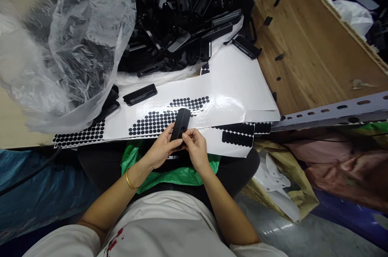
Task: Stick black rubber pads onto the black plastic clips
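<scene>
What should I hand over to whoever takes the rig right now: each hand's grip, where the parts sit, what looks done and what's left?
Left hand: grip on the ribbed black plastic bar, held up over the lap.
Right hand: fingertips pinching the bar's near end.
White backing sheets of round black pads lie just beyond the hands; many rows are already peeled off.
One loose black bar lies on the sheets.
Pile of black plastic parts in clear bag, behind.
Whether the held bar has its pad on: cannot tell.
</scene>
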`<state>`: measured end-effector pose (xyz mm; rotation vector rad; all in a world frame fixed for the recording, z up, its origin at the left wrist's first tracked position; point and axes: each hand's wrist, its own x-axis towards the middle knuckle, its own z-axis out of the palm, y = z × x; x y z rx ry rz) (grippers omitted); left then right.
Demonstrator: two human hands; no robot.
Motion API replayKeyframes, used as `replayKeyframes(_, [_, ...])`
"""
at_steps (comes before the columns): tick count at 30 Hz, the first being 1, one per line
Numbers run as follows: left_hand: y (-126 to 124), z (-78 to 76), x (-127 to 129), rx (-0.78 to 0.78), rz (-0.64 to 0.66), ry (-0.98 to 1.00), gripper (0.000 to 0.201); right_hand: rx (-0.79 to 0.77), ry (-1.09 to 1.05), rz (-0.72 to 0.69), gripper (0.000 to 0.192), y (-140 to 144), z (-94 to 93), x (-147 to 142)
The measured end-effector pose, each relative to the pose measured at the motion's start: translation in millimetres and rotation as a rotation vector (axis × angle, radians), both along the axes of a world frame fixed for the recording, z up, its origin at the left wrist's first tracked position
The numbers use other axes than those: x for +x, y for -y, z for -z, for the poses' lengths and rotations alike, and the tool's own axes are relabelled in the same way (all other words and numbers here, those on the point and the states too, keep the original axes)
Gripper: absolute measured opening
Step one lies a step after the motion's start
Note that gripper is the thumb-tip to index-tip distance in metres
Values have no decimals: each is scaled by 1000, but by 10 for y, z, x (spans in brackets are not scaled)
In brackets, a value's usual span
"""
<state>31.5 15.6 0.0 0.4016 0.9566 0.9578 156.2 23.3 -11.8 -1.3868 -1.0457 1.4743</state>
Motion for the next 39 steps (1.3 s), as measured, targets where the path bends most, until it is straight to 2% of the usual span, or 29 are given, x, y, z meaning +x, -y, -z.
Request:
replayKeyframes(9, [53,36,-11,91,63,-115,63,120,203,-9,12,34,-53,-13])
replayKeyframes(11, [107,21,-101,141,181,-130,64,178,248,67,11,17,-80,65])
replayKeyframes(14, [151,-55,-317,264,522,-226,60,274,313,195,12,-66,-144,223])
replayKeyframes(16, [98,-122,-464,343,638,-365,50,318,382,182,10,-144,-193,294])
replayKeyframes(17, [38,-150,-527,370,611,-455,44,329,415,145,9,-183,-213,305])
replayKeyframes(18, [-45,-169,-583,392,523,-566,40,336,444,96,7,-219,-228,299])
replayKeyframes(21, [-392,-156,-730,469,96,-1034,39,345,518,-72,6,-296,-222,182])
replayKeyframes(23, [-636,-99,-832,526,-103,-1383,38,355,590,-170,8,-327,-170,54])
replayKeyframes(25, [-819,-35,-933,526,-180,-1609,22,372,691,-230,7,-352,-86,-78])
replayKeyframes(27, [-898,9,-1000,529,-209,-1678,3,384,795,-236,7,-380,6,-185])
replayKeyframes(29, [-864,21,-999,550,-231,-1595,7,379,857,-214,6,-409,75,-243])
replayKeyframes(30, [-810,18,-965,549,-238,-1494,9,372,862,-202,4,-422,91,-251])
replayKeyframes(33, [-573,5,-744,416,-238,-960,17,346,758,-181,7,-438,61,-203])
replayKeyframes(36, [-341,15,-442,204,-195,-382,23,265,454,-144,13,-396,-39,-126])
replayKeyframes(39, [-198,28,-212,88,-160,-116,25,125,102,-106,17,-309,-110,-96])
